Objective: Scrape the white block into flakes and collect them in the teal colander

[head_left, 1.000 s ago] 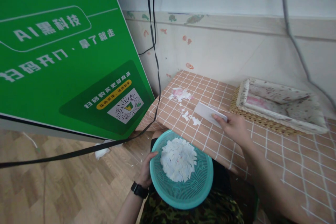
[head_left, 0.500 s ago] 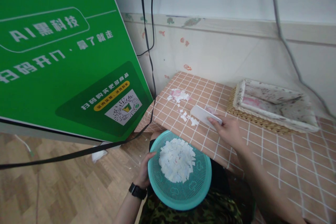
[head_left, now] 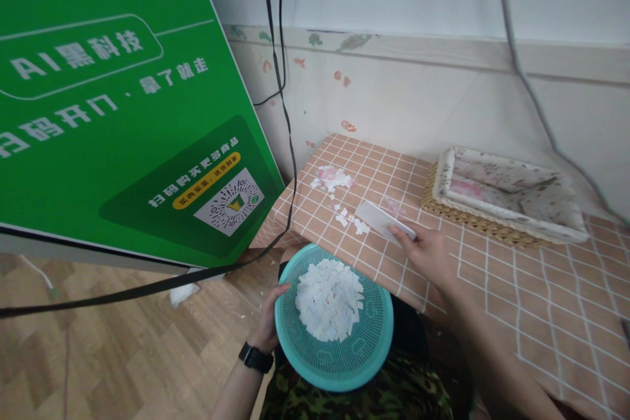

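My left hand (head_left: 268,316) grips the left rim of a turquoise plastic colander (head_left: 339,367) resting at my lap, just below the table edge. Inside it lies a heap of small white paper scraps (head_left: 329,300). With my right hand (head_left: 427,252) I hold a flat white rectangular piece (head_left: 380,218) by its near end, low over the tablecloth; its exact kind is unclear. Beside its far end are a few loose white scraps (head_left: 353,220). Farther back sits another small pile of scraps (head_left: 333,177), around a pinkish patch.
A cloth-lined wicker basket (head_left: 502,226) stands at the back right on the checked tablecloth (head_left: 497,289). At left a large green sign panel (head_left: 132,138) rises beside the table. A black cable (head_left: 147,290) crosses in front of it. The wall runs behind.
The whole view has shifted slightly. Both hands keep their grips, and the white piece stays close to the same scraps with little visible movement.
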A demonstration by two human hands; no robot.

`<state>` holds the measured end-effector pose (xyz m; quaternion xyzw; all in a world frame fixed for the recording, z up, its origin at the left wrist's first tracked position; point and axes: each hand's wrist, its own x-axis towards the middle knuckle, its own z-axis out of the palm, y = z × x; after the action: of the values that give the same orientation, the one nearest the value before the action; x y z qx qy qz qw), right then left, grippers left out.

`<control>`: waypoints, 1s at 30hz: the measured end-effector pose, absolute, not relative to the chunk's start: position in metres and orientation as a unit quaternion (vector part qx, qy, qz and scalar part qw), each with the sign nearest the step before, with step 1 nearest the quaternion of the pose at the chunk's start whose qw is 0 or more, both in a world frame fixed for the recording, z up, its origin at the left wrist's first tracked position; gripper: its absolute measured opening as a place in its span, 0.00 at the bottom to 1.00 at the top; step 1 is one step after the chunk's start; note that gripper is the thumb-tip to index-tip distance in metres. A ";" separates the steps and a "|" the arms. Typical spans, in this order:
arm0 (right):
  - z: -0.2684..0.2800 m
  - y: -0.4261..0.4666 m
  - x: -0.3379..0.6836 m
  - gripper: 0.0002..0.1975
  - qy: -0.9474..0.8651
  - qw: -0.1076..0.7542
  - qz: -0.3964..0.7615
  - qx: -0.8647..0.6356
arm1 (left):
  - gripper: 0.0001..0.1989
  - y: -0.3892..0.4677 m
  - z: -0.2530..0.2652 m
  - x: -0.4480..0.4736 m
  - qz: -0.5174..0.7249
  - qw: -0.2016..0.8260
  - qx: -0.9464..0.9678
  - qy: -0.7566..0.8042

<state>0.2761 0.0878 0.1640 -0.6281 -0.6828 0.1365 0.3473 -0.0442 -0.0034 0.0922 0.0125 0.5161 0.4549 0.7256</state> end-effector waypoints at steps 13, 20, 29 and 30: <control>0.166 0.092 0.274 0.20 -0.683 0.327 0.115 -0.643 | 0.08 -0.002 0.095 -0.043 0.458 0.725 0.020 0.514; 0.159 0.099 0.278 0.21 -0.676 0.328 0.118 -0.649 | 0.08 -0.002 0.096 -0.043 0.459 0.725 0.018 0.512; 0.158 0.090 0.290 0.22 -0.651 0.342 0.058 -0.675 | 0.08 -0.002 0.096 -0.044 0.445 0.737 0.008 0.508; 0.157 0.088 0.289 0.22 -0.646 0.347 0.052 -0.678 | 0.08 -0.002 0.095 -0.044 0.443 0.740 0.007 0.506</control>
<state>0.2885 0.0879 0.1574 -0.6777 -0.6463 0.0525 0.3467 -0.0438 -0.0016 0.0948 0.0072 0.5061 0.4431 0.7399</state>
